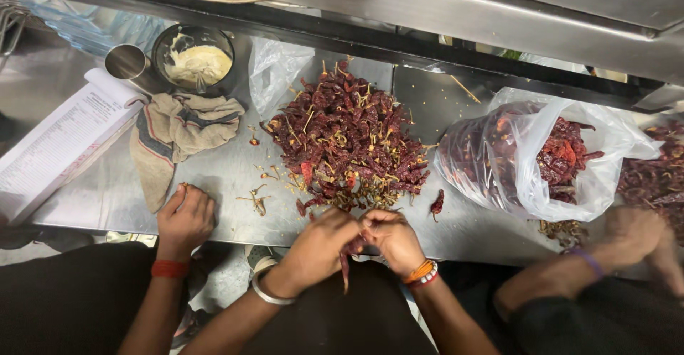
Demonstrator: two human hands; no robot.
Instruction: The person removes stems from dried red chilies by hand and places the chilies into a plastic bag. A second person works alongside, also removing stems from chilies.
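Both of the person's hands meet at the near edge of the steel counter (107, 191), just in front of the pile of dried red chillies (345, 141). The left hand (319, 244) and the right hand (390, 237) are closed together on one dried chilli (346, 259), fingers curled tight around its upper end; the pod hangs down from between them, past the counter edge, over the dark lap. The chilli is long, dark red, wrinkled and slightly curved; whether its stem remains attached cannot be told, since the fingers cover that end. Risks, as judged: the pod is held off the counter, so a slip of the grip or a brittle break would drop it or its seeds onto the lap or floor. Loose stems (256, 198) and seeds lie scattered near the edge and could be swept off by a wrist. Bare skin is in contact with chilli, so irritation may follow. The plastic bag of chillies (541, 163) lies open on its side and could spill. Two other hands are present: one with a red wristband (185, 220) resting on the counter at the left, one blurred at the right (634, 237).
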